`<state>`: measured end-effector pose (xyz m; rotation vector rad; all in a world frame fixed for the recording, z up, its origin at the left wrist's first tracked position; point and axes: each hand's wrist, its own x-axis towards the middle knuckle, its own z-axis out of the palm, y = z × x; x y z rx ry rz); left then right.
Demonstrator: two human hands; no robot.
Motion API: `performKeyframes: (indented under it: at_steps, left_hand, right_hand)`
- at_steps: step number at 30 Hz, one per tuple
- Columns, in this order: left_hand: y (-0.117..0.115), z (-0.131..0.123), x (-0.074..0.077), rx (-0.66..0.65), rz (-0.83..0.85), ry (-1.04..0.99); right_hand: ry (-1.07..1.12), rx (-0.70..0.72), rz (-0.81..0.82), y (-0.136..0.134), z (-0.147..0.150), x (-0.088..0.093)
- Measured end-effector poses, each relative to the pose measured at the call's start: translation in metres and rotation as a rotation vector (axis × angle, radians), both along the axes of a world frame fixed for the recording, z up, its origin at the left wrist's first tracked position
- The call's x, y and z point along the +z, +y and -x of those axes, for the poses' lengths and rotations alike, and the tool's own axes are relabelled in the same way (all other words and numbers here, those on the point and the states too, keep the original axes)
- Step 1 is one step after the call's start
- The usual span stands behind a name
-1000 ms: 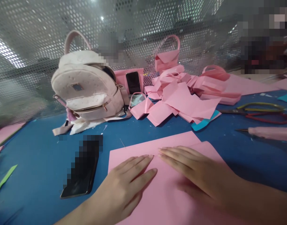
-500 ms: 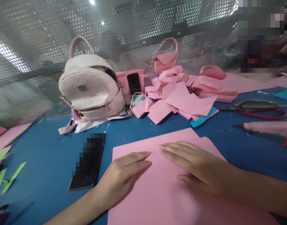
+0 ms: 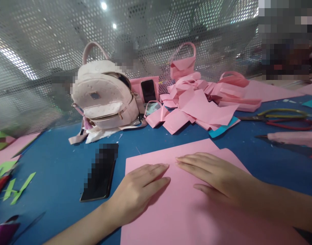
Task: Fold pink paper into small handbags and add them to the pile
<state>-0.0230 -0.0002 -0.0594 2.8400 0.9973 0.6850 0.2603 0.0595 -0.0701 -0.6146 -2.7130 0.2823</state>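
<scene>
A large sheet of pink paper (image 3: 171, 217) lies on the blue tabletop in front of me, with part of it curled or folded over near its far right corner. My left hand (image 3: 142, 190) rests on the left side of the sheet, fingers stretched out and pointing right. Opposite it, my right hand (image 3: 212, 175) lies flat on the paper with the thumb apart from the fingers. The two sets of fingertips almost meet over the far part of the sheet. Just left of the paper is a black phone (image 3: 101, 173), lying face up.
Behind the sheet stand a pale backpack (image 3: 102, 98), a second phone (image 3: 148, 91) and a heap of pink paper pieces (image 3: 207, 105) with a small paper bag (image 3: 183, 66) on top. Scissors (image 3: 275, 117) and a pink glue gun (image 3: 286, 137) lie right. Green strips (image 3: 23, 187) lie left.
The whole view has shifted slightly, so things appear a little further right. My left fingers have slid a little closer to the right hand; the right hand stays in nearly the same place.
</scene>
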Motion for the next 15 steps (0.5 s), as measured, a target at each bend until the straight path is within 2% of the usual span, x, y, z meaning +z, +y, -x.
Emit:
performKeyframes:
  at_steps: [5, 15]
  left_hand:
    - [-0.0013, 0.0001, -0.0002, -0.051, 0.04, 0.07]
    - [0.0011, 0.0005, 0.0019, -0.061, 0.038, 0.085]
  right_hand:
    - [-0.029, -0.006, -0.01, -0.0009, 0.0005, -0.0005]
    - [-0.026, -0.022, -0.032, -0.0042, 0.0028, 0.0005]
